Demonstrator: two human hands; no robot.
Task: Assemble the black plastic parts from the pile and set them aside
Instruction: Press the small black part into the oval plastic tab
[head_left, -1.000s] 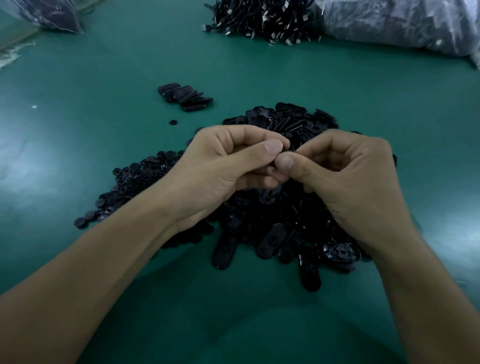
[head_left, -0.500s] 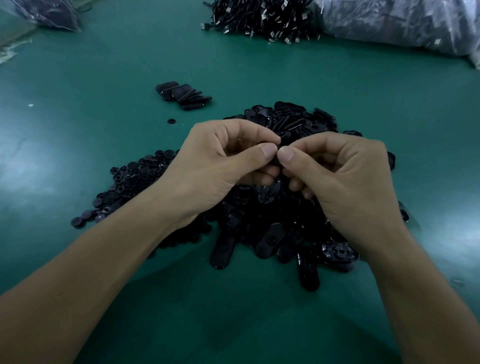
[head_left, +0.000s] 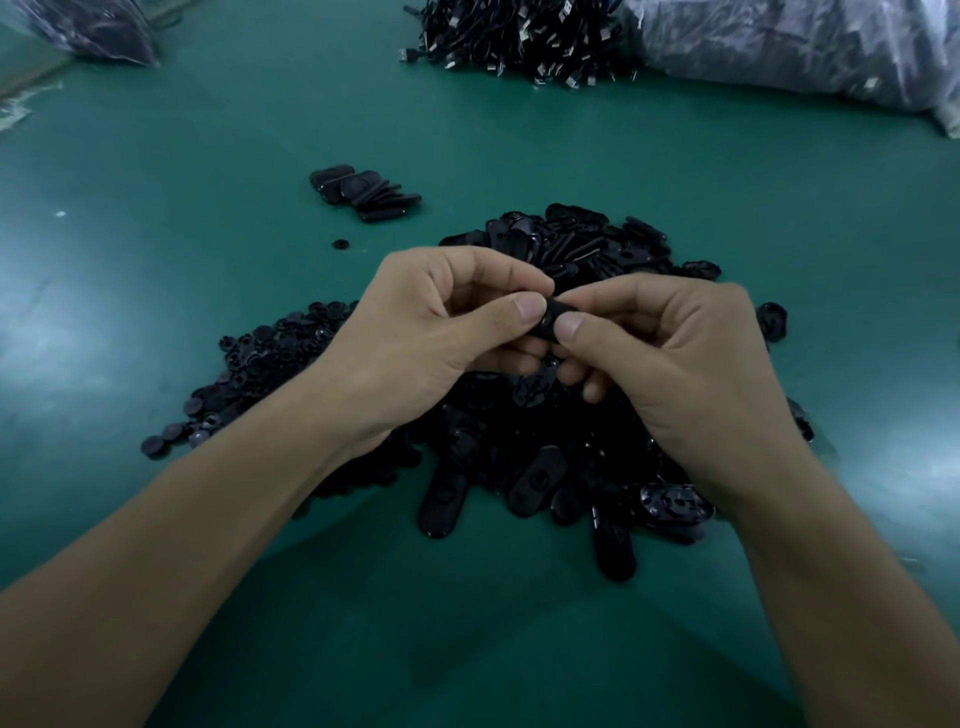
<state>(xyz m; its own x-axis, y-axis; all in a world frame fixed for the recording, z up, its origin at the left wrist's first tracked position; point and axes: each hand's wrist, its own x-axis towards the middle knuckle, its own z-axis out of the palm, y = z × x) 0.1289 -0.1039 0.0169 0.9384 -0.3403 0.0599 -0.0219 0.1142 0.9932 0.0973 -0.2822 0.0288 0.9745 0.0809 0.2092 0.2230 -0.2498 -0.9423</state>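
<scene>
Since 0.5 s ago: thumb tips of left hand (head_left: 431, 338) and right hand (head_left: 675, 364) have slid slightly apart, exposing the black part (head_left: 555, 313) between them. Both hands are otherwise in the same spot over the pile.

Largest to smallest:
- green table (head_left: 156, 312): 1, carries everything.
- plastic bags: 2. Big plastic bag (head_left: 805, 47) at 1 o'clock, cut by the frame edge, dark contents, type unreadable. Smaller plastic bag (head_left: 88, 26) at 11 o'clock, also dark inside, also unreadable.
- cable heap (head_left: 519, 36): 1, at 12 o'clock, loose on the table, just beside the big bag. Metal plug ends are visible, too many to count.
- pile (head_left: 582, 249): 1, dead centre under the hands. Oval plates (head_left: 535, 486) run from 12 round to 6 o'clock, round discs (head_left: 249, 374) spread out at 9 o'clock. Uncountable.
- hands: 2, fingers curled. Each pinches one end of the black part, thumb on top, left from 9 o'clock, right from 3 o'clock.
- set-aside stack (head_left: 363, 193): 1 overlapping row at 11 o'clock, apart from the pile. Several pieces, exact count not readable.
- black part: 1, held above the pile centre, off the table.
- loose disc (head_left: 340, 243): 1, between stack and pile, touching neither.
</scene>
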